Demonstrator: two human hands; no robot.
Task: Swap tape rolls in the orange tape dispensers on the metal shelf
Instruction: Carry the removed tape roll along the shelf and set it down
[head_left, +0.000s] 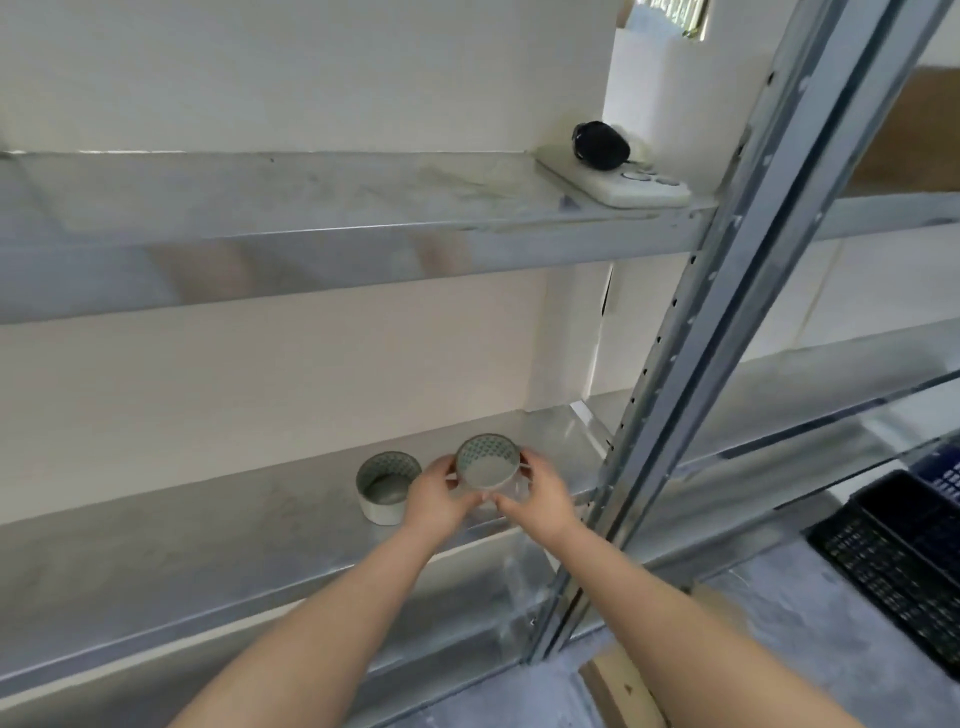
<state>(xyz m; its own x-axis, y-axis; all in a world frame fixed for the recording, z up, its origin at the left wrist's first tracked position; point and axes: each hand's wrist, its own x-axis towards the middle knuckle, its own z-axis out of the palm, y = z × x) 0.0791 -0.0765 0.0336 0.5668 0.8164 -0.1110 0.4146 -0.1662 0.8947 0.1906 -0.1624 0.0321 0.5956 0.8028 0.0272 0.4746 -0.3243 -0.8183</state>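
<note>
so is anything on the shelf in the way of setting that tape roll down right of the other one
Nothing visible. The tape roll is held in the left hand and right hand; the other roll sits to its left, and the shelf to the right looks bare.

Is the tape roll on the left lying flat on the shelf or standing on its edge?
Lying flat: the tape roll rests with its open core facing up.

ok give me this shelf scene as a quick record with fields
held item: tape roll, tilted, gripped from both sides
left hand: on the roll's left side
right hand: on the roll's right side
second roll: lying flat on the lower shelf, left of the hands
upper shelf: white power strip with black plug
orange dispensers: none visible
</note>
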